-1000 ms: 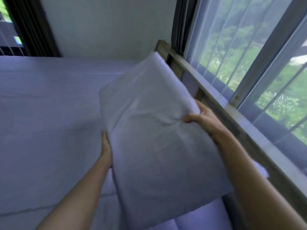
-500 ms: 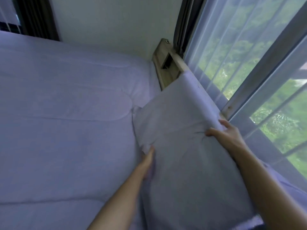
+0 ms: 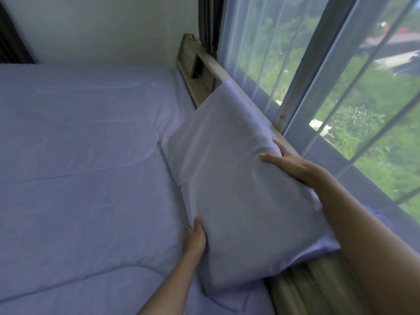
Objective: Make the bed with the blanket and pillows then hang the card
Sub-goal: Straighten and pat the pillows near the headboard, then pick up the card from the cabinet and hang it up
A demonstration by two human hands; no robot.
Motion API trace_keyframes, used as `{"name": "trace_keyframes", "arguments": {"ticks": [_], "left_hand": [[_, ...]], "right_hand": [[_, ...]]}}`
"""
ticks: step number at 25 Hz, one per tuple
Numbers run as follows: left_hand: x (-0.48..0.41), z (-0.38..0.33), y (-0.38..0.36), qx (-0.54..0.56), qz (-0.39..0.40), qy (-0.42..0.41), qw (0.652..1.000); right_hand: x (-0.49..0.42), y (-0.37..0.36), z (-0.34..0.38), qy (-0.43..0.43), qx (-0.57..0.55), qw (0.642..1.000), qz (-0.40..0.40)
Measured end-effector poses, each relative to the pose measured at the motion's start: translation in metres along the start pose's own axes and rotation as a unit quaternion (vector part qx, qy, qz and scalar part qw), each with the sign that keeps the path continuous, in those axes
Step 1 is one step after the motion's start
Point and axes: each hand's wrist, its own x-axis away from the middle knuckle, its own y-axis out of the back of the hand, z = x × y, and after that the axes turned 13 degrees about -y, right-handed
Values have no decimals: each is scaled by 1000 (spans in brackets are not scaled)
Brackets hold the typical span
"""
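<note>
A pale lilac pillow (image 3: pixel 236 178) leans tilted against the wooden headboard (image 3: pixel 200 71) on the right side of the bed. My left hand (image 3: pixel 196 237) grips its lower left edge, thumb on the front face. My right hand (image 3: pixel 288 164) holds its upper right edge beside the headboard rail. A lilac quilted blanket (image 3: pixel 79 167) lies spread flat over the bed to the left. A second pillow and the card are out of view.
A large window with a sheer white curtain (image 3: pixel 284 53) runs along the right, just behind the headboard. A white wall (image 3: pixel 102 26) stands beyond the bed. Dark curtains (image 3: pixel 209 21) hang in the corner and at far left.
The pillow has come down from mid-air and now rests against the headboard on the blanket. Both hands stayed on its edges and moved right and down with it.
</note>
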Motion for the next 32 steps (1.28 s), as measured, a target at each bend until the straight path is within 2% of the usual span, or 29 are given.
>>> {"name": "trace_keyframes", "arguments": {"ticks": [3, 4, 8, 12, 15, 18, 21, 24, 26, 28, 32], "left_hand": [[20, 14, -1, 47, 59, 55, 996], [23, 15, 0, 66, 71, 52, 994], [22, -18, 19, 39, 66, -40, 996], [21, -3, 29, -40, 84, -36, 995], [38, -1, 20, -63, 87, -46, 993], [65, -11, 15, -175, 63, -66, 980], [102, -13, 13, -292, 123, -152, 936], [157, -16, 11, -331, 208, -279, 877], [196, -17, 11, -308, 272, -378, 829], [236, -9, 10, -265, 331, -461, 780], [312, 28, 11, -190, 473, -502, 699]], "right_hand": [[44, 13, -22, -75, 13, 993, 95], [55, 13, -29, -76, 13, 992, 102], [55, 23, -17, -27, -40, 999, -3], [53, 11, -17, -61, 5, 997, -44], [74, -17, -41, -72, 19, 988, -135], [118, -31, -51, -64, 73, 971, -217], [186, -56, -74, -71, 52, 952, -293], [264, -101, -108, -103, -21, 920, -377], [307, -130, -131, -122, -94, 896, -416], [348, -158, -158, -144, -155, 857, -471], [427, -212, -209, -190, -260, 765, -558]]}}
